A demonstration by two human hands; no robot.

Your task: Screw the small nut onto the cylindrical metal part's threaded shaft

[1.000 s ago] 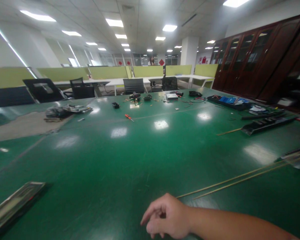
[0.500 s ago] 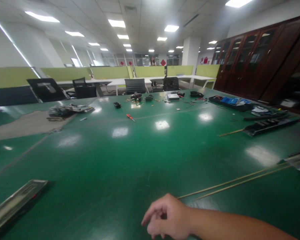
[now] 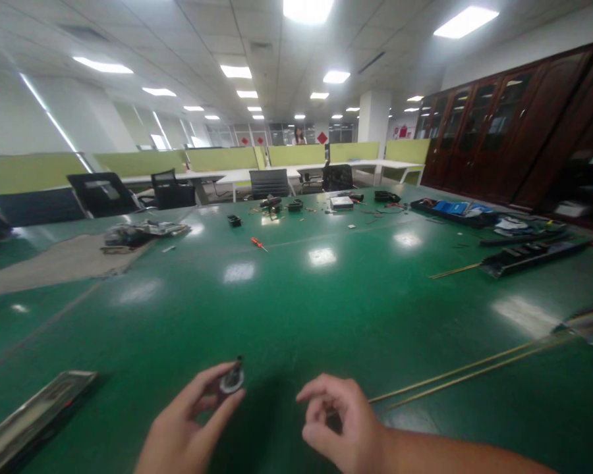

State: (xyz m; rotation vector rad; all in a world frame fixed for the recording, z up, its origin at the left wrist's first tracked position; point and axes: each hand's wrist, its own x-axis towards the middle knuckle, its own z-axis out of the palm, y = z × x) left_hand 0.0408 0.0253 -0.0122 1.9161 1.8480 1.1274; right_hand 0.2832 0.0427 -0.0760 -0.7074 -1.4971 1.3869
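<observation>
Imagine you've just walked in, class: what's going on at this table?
A person's left hand holds a small round part between thumb and fingers, above the green table. The right hand is beside it, fingers curled; whether it grips anything is unclear. Thin yellow sticks extend rightward from near that hand, and an orange screwdriver lies farther off.

A green tabletop [image 3: 277, 309] carries a screwdriver [image 3: 259, 244] and rods [image 3: 454, 371].
</observation>
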